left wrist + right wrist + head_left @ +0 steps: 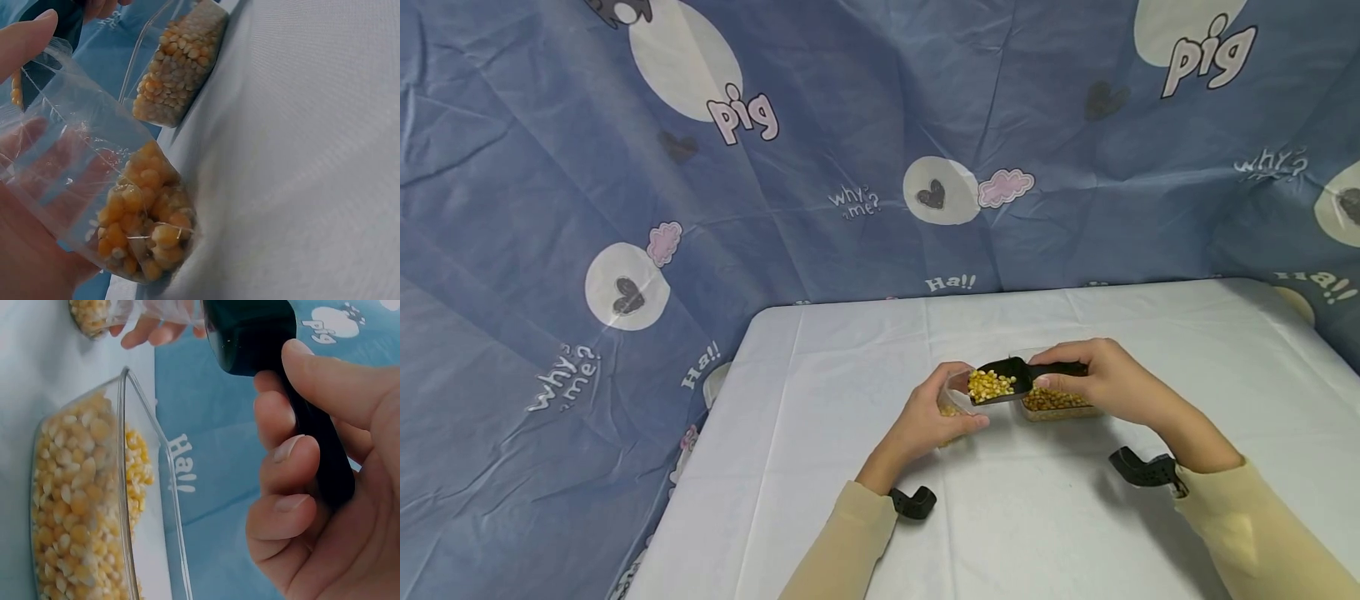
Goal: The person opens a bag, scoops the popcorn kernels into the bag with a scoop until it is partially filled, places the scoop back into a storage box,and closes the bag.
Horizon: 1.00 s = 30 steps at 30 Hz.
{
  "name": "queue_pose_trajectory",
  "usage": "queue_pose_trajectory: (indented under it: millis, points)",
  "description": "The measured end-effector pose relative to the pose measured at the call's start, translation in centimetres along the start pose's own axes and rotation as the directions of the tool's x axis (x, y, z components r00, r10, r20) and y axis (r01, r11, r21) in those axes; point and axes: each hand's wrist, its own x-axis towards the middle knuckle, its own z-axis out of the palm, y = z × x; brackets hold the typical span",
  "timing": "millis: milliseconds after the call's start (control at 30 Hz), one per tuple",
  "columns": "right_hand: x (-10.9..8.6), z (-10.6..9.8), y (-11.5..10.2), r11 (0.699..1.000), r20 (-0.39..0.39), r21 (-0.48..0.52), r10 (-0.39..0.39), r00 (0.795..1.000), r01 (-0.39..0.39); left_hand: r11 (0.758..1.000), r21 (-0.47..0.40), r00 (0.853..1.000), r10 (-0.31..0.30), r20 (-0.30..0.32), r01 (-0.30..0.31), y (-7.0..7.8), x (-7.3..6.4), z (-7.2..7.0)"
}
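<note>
I read "pig", "why?", "why me?" and "Ha!!" on the blue backdrop [842, 108] at 12 o'clock, beyond the white-covered tabletop [1015, 533]. My right grip [1108, 382] is curled round the handle of the black scoop [1021, 372], its long axis nearly level in the head view, handle to 3 o'clock and kernel-loaded blade to 9 o'clock, at the mouth of a clear plastic bag [78, 147]. My left grip [934, 419] holds that bag, part-filled with kernels, while the clear box [1063, 413] of corn sits at the bag's 3 o'clock.
</note>
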Motion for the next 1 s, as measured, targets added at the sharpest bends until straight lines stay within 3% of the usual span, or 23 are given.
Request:
queue_pose_trajectory:
  millis: [267,767,1000]
  points:
    - [0.1,0.7,-0.5,0.999,0.002,-0.008,-0.04,0.999,0.04,1.0,0.013,1.0,0.005,0.0,-0.005,0.0,0.0,0.1]
    - [0.2,1.5,-0.7,0.987,-0.023,-0.11,-0.122,0.992,0.119,1.0,-0.007,1.0,0.023,0.004,-0.023,-0.2,0.1,0.2]
    - [0.1,1.5,-0.9,0.983,-0.03,-0.147,-0.114,0.993,0.108,1.0,-0.001,1.0,0.016,0.001,-0.016,-0.1,0.2,0.2]
